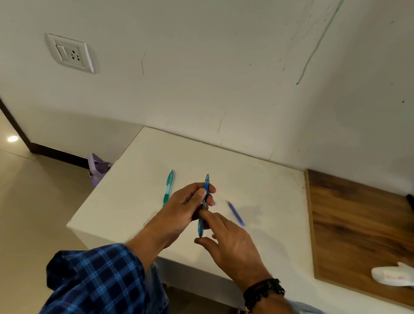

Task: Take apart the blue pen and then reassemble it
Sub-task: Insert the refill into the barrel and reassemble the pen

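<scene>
- The blue pen [203,205] stands roughly upright above the middle of the white surface [264,183], its point toward 12 o'clock and its lower end toward 6 o'clock.
- A thin blue refill [235,213] lies loose on the surface at about 3 o'clock from the pen, near it but apart, so I judge the pen is already partly dismantled.
- Left to do, as I read it: any further parts off, then the refill back in and the barrel closed.
- The left hand [183,207] has its grip closed around the pen's upper half, thumb pressed on the barrel.
- The right hand [229,243] has a loose, half-open grip: fingertips touch the lower barrel, thumb just below its end; it clasps nothing firmly.
- A teal pen [168,187] lies untouched at 9 o'clock.
</scene>
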Demonstrator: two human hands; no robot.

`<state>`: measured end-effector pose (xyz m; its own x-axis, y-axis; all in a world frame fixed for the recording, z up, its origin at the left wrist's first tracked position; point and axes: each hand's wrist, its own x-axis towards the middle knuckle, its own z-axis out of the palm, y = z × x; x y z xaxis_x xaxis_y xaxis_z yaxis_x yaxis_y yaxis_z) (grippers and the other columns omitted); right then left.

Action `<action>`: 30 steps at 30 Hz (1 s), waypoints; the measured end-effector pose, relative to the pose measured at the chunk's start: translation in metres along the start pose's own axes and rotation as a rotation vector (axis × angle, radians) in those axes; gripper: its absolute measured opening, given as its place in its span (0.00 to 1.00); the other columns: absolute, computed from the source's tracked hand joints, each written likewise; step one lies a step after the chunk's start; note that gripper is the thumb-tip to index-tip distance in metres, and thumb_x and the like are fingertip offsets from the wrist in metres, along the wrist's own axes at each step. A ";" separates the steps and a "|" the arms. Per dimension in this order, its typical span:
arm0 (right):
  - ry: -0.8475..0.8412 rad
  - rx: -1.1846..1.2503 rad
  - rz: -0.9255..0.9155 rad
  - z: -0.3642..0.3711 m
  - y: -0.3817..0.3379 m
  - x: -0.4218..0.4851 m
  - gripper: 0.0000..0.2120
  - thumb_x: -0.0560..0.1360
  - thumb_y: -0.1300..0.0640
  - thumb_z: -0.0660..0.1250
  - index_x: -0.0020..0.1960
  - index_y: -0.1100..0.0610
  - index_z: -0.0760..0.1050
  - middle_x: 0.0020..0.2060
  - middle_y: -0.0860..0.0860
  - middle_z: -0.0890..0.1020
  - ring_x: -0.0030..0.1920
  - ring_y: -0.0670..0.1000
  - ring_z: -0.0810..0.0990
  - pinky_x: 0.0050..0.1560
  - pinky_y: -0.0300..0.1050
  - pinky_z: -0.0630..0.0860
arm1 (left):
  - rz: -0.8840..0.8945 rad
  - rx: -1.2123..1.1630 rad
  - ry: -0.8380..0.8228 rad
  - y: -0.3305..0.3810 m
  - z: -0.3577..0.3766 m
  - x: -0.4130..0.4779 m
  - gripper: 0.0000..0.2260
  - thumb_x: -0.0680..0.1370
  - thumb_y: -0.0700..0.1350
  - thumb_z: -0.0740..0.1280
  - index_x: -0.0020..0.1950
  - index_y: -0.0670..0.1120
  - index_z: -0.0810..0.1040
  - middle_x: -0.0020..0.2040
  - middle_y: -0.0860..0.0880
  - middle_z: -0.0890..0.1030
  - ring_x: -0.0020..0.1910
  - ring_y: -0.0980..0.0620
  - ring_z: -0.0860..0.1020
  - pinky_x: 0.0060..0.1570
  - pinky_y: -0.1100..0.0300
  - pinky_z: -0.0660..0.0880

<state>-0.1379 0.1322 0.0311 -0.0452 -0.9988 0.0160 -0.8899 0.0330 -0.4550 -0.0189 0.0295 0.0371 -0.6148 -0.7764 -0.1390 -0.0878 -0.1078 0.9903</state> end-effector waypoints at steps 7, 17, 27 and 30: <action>-0.016 0.015 0.006 0.004 0.002 -0.002 0.29 0.79 0.44 0.67 0.77 0.49 0.63 0.69 0.48 0.77 0.64 0.47 0.78 0.65 0.39 0.73 | 0.007 0.044 -0.023 -0.002 0.003 -0.002 0.12 0.85 0.50 0.55 0.60 0.51 0.77 0.49 0.48 0.81 0.47 0.46 0.84 0.48 0.51 0.83; -0.006 0.024 0.015 0.006 0.003 0.001 0.28 0.81 0.46 0.65 0.78 0.49 0.62 0.69 0.49 0.76 0.64 0.50 0.78 0.65 0.41 0.74 | -0.017 0.000 0.018 -0.006 0.002 0.003 0.14 0.84 0.51 0.55 0.63 0.49 0.77 0.48 0.51 0.82 0.47 0.51 0.84 0.48 0.51 0.83; 0.525 0.554 0.428 -0.024 0.051 -0.004 0.23 0.77 0.51 0.72 0.69 0.41 0.69 0.54 0.44 0.77 0.49 0.45 0.81 0.44 0.37 0.81 | 0.007 0.020 0.328 -0.015 -0.004 0.012 0.08 0.84 0.46 0.59 0.58 0.53 0.77 0.50 0.53 0.83 0.53 0.54 0.81 0.51 0.60 0.78; 0.565 0.534 0.708 -0.020 0.076 -0.008 0.15 0.81 0.55 0.65 0.67 0.48 0.73 0.59 0.52 0.78 0.50 0.51 0.81 0.42 0.41 0.79 | 0.006 0.095 0.375 -0.020 -0.006 0.016 0.06 0.83 0.47 0.62 0.57 0.54 0.77 0.52 0.53 0.83 0.54 0.54 0.81 0.57 0.54 0.78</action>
<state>-0.2139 0.1434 0.0145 -0.8043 -0.5915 -0.0562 -0.2684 0.4461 -0.8538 -0.0220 0.0157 0.0153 -0.2875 -0.9519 -0.1059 -0.1681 -0.0587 0.9840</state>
